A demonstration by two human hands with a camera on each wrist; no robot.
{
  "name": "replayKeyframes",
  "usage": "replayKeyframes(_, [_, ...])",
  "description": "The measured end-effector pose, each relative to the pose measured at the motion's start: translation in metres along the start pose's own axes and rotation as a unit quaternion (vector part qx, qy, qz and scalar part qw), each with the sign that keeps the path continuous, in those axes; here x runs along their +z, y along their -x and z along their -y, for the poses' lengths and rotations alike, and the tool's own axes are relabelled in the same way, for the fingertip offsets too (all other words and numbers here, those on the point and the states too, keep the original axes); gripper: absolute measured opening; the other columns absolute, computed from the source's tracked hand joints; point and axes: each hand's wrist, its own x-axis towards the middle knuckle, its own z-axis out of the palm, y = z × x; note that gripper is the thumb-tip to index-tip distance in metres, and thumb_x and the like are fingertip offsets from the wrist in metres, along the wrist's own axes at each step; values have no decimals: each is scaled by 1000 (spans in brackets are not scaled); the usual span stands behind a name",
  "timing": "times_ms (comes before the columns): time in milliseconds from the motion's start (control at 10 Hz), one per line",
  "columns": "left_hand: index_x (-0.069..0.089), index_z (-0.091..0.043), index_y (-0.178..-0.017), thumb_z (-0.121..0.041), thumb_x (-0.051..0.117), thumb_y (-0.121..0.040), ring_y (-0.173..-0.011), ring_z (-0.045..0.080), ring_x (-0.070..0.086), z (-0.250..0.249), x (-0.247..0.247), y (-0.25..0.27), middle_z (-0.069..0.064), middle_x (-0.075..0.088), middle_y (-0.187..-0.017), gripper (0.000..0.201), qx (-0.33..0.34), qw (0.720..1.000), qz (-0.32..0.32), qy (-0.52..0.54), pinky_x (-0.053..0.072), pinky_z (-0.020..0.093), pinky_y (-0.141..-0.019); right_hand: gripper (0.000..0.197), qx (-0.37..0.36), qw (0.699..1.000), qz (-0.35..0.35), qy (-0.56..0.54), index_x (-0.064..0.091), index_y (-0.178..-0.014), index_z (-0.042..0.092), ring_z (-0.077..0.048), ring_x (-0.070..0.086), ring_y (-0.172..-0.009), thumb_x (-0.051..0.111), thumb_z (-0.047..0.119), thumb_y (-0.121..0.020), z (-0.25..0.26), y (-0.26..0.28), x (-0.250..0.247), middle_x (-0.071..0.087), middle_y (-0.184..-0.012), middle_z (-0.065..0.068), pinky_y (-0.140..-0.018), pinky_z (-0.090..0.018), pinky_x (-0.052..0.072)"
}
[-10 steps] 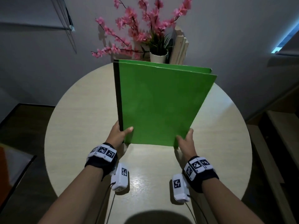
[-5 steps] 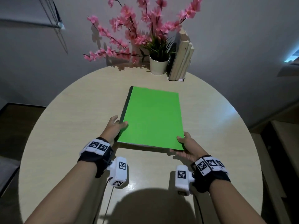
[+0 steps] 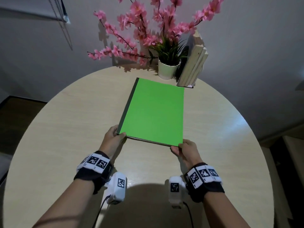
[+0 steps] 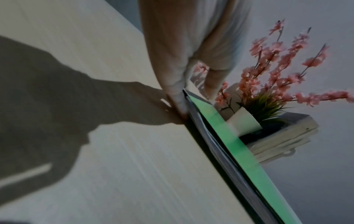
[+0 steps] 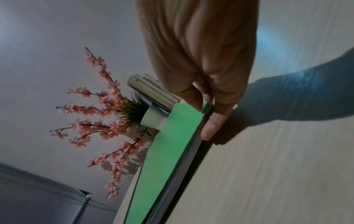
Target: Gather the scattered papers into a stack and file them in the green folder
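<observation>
On the round pale woodgrain table [image 3: 65,122], flat matte green folder [image 3: 154,112], near corners pinched by left hand [image 3: 113,140] and right hand [image 3: 187,150].

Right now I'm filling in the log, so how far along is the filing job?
Nearly finished, it seems. Done: no loose papers show on the table, and the green folder is closed, with sheet edges visible inside in the left wrist view. In hand: the left hand and right hand each grip a near corner. Left: probably only letting go, since its near edge looks slightly raised.
</observation>
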Motion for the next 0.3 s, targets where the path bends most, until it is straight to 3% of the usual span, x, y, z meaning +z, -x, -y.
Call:
replayKeyframes(100, [50, -13, -122, 0, 47, -92, -103, 19, 58, -3, 2, 5, 6, 61, -113, 33, 17, 998, 35, -44, 45, 34, -101, 24, -8, 1000, -1, -26, 55, -97, -10, -18, 55, -69, 32, -12, -91, 1, 5, -2, 56, -83, -16, -51, -12, 53])
replayKeyframes(200, [28, -9, -144, -7, 51, -92, -134, 22, 40, -6, 0, 2, 6, 43, -144, 57, 5, 998, 33, -56, 26, 40, -117, 20, -23, 1000, 0, -19, 53, -85, -7, -20, 52, -64, 35, -8, -92, 1, 8, -6, 47, -72, -15, -42, -12, 50])
replayKeyframes(300, [17, -14, -149, -15, 52, -93, -144, 22, 23, 2, -13, 9, 6, 22, -157, 66, 8, 994, -2, -110, 21, 38, -117, 28, -21, 1000, 2, -3, 48, -67, 3, -18, 51, -53, 37, -8, -91, -13, 19, -18, 42, -62, -10, -33, -14, 40])
